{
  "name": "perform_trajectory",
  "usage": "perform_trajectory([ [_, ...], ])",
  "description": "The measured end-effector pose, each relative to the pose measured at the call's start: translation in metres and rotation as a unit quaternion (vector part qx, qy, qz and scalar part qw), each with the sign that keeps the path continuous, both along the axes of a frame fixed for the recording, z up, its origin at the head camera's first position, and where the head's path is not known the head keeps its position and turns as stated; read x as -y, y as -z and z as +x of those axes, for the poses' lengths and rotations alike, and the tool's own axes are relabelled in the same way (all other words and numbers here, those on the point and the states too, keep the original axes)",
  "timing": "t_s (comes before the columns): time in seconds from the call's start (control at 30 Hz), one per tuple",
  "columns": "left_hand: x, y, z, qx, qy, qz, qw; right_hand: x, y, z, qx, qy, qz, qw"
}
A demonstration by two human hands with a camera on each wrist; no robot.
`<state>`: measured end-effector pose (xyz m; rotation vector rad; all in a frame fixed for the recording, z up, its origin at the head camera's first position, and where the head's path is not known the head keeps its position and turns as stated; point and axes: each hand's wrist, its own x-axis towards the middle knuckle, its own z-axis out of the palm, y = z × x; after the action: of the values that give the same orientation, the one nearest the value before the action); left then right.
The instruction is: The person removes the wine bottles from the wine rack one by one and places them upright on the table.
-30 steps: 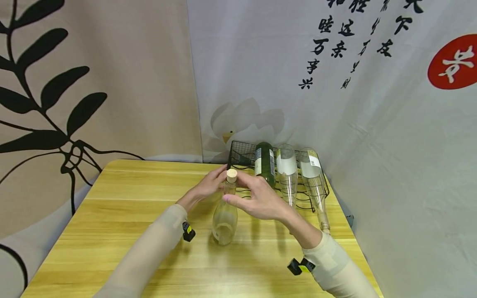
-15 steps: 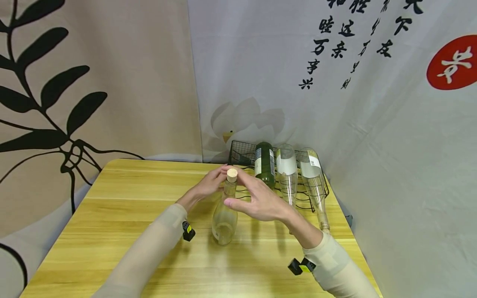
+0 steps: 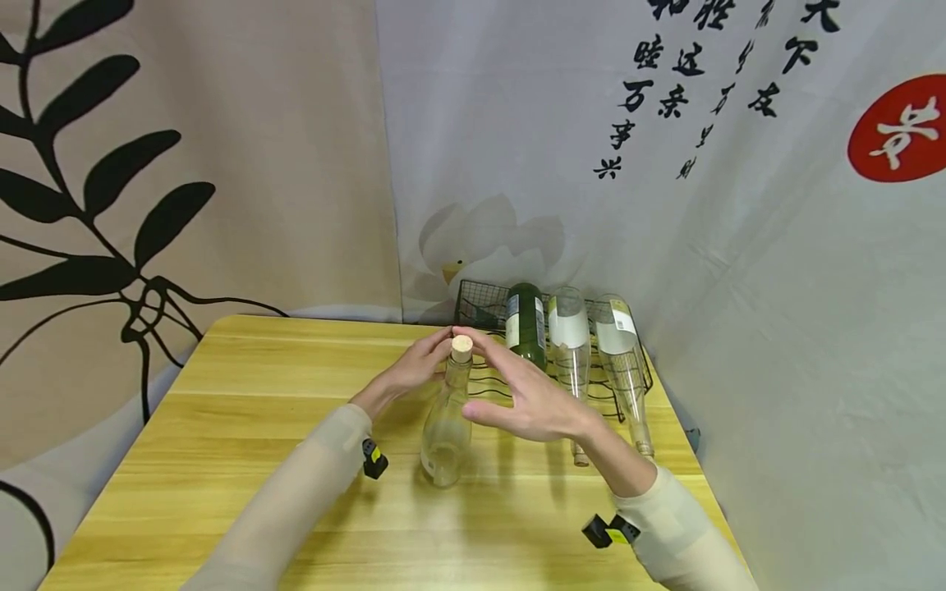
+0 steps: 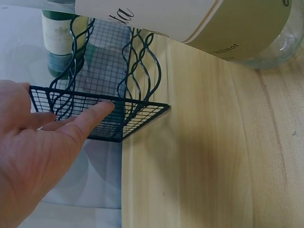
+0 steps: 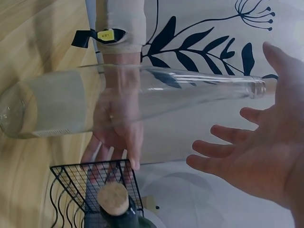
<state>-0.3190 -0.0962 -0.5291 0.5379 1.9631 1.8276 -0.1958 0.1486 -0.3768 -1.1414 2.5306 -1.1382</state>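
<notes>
A clear corked glass bottle (image 3: pixel 447 439) stands upright on the wooden table. My right hand (image 3: pixel 535 402) is spread beside its neck; the right wrist view shows the fingers extended and not wrapped round the glass (image 5: pixel 180 90). Behind the bottle, my left hand (image 3: pixel 414 365) reaches to the left end of a black wire bottle rack (image 3: pixel 480 295). In the left wrist view, one extended finger (image 4: pixel 97 114) of it lies over the rim of the mesh end panel (image 4: pixel 90 102); whether it presses there I cannot tell.
In the rack lie a green bottle (image 3: pixel 526 324) and two clear bottles, one in the middle (image 3: pixel 569 328) and one at the right (image 3: pixel 621 345), necks pointing toward me. A printed cloth (image 3: pixel 296 164) hangs behind the table (image 3: pixel 259 394).
My right hand has drawn slightly right, off the bottle's neck, and its thumb and fingers have spread. My left hand, the rack and the standing bottle stay nearly in place.
</notes>
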Motion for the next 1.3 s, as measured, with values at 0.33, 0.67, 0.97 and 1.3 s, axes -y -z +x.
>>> perform_trajectory([
  [0.33, -0.002, 0.003, -0.001, -0.001, -0.010, -0.013, 0.9999, -0.035, -0.006, 0.004, -0.002, 0.030, 0.000, 0.9995],
  [0.67, -0.001, 0.004, 0.000, 0.003, -0.011, -0.017, 0.9998, -0.073, -0.004, 0.005, -0.010, 0.087, 0.016, 0.9961],
  [0.97, 0.000, 0.002, 0.001, -0.003, -0.015, -0.020, 0.9997, -0.106, 0.003, -0.002, -0.007, 0.137, 0.031, 0.9900],
  [1.3, 0.000, 0.007, -0.001, -0.004, -0.016, -0.025, 0.9996, -0.142, 0.011, -0.011, -0.033, 0.217, 0.064, 0.9736],
])
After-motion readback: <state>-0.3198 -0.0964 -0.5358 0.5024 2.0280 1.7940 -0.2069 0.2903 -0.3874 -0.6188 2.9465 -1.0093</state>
